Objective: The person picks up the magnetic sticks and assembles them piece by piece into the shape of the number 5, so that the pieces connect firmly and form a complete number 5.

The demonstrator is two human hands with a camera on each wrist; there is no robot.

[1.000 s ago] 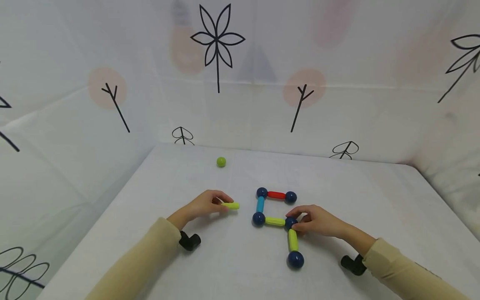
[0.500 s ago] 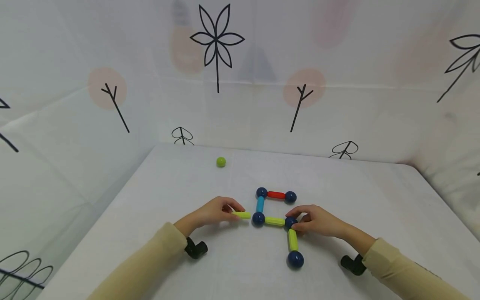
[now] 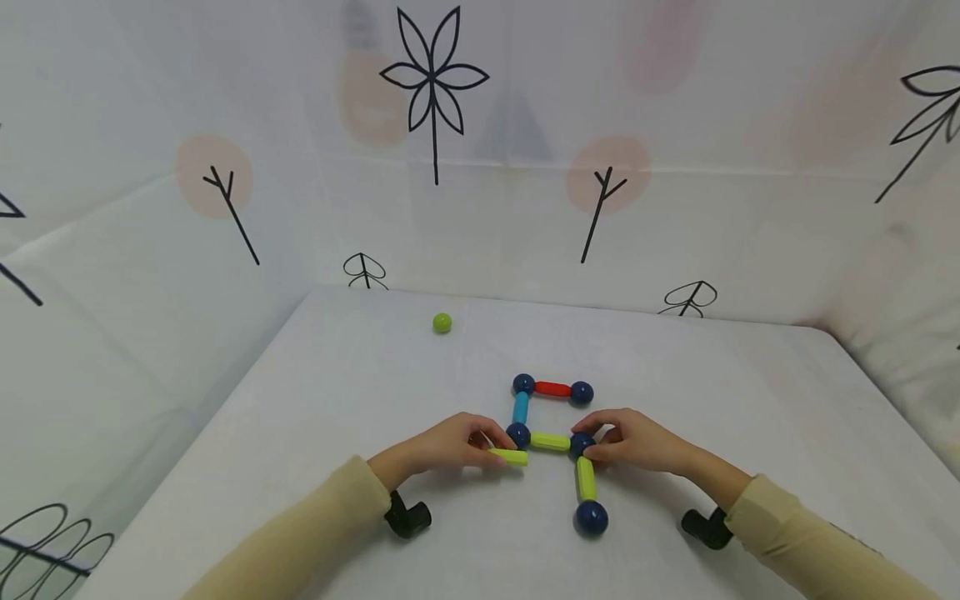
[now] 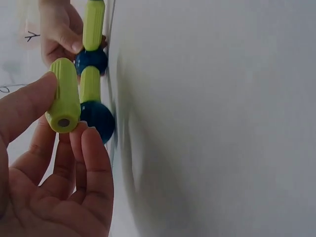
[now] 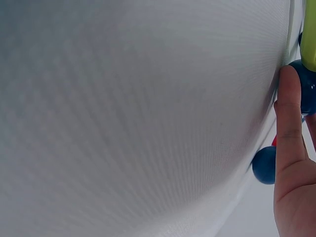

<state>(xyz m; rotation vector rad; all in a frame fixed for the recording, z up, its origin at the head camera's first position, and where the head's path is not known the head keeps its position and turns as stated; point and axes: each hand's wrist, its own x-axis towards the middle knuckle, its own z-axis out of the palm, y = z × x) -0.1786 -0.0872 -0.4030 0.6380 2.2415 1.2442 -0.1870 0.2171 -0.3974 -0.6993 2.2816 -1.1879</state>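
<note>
My left hand [image 3: 453,442] pinches a loose yellow-green magnetic rod [image 4: 65,96] between thumb and fingers. In the left wrist view a round magnet shows in the rod's near end. Close by lies the lower-left dark blue ball [image 3: 518,435] of a flat ball-and-rod figure. My right hand [image 3: 633,440] holds another dark blue ball [image 3: 580,445] of that figure between thumb and fingers. A yellow-green rod [image 3: 551,442] joins these two balls. From the right-hand ball, a second yellow-green rod [image 3: 586,479] runs toward me to a dark blue ball [image 3: 591,518].
A light blue rod [image 3: 521,408] leads back to a blue ball [image 3: 523,383], and a red rod [image 3: 552,389] links that to another blue ball [image 3: 581,393]. Farther back sits a green ball [image 3: 442,323] on the white table [image 3: 360,358]. A patterned cloth wall stands behind.
My left hand has moved right and toward me with the loose yellow-green rod, from left of the figure to just before its lower-left ball. My right hand has stayed on its ball.
</note>
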